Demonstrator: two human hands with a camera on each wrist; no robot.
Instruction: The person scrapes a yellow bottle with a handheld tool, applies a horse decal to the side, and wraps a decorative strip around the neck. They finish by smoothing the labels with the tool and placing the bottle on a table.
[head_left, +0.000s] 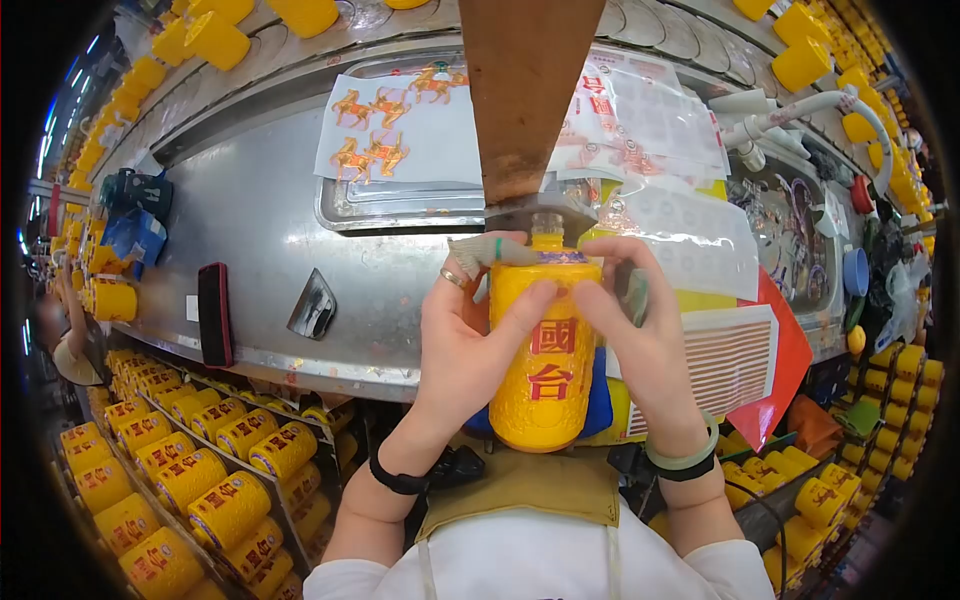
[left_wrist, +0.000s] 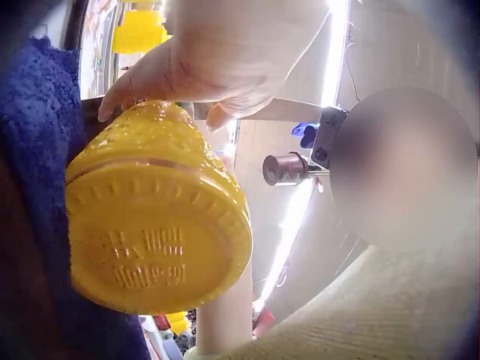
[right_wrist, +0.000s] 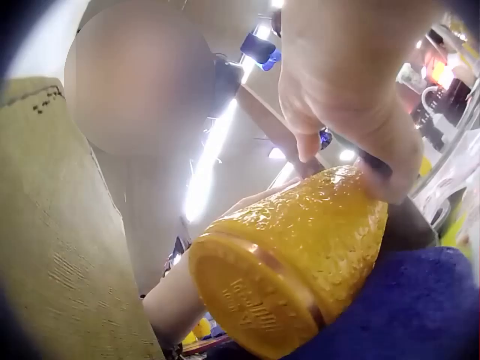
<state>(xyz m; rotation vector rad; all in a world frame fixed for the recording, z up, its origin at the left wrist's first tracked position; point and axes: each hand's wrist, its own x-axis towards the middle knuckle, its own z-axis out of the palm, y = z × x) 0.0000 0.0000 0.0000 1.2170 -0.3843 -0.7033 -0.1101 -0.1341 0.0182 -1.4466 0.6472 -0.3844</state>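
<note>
A yellow bottle [head_left: 538, 420] with red characters on its front and a bare glass neck [head_left: 547, 226] lies between both hands, base toward the body. My left hand [head_left: 468, 345] grips its left side near the shoulder, thumb pressed on the front. From the right, my right hand [head_left: 645, 335] holds the same shoulder, its thumb also on the front just above the characters. A patterned purple band [head_left: 562, 257] rings the shoulder. Both wrist views show the embossed base; a blue cloth [right_wrist: 412, 300] lies under the bottle in the right wrist view.
A wooden post [head_left: 525, 100] rises just beyond the bottle. Sheets with gold-red horse stickers [head_left: 390, 125] lie over a metal tray at the back left. Clear label sheets [head_left: 680, 235] and a striped sheet [head_left: 715, 365] lie right. A phone [head_left: 214, 315] rests left, above racks of yellow bottles [head_left: 230, 505].
</note>
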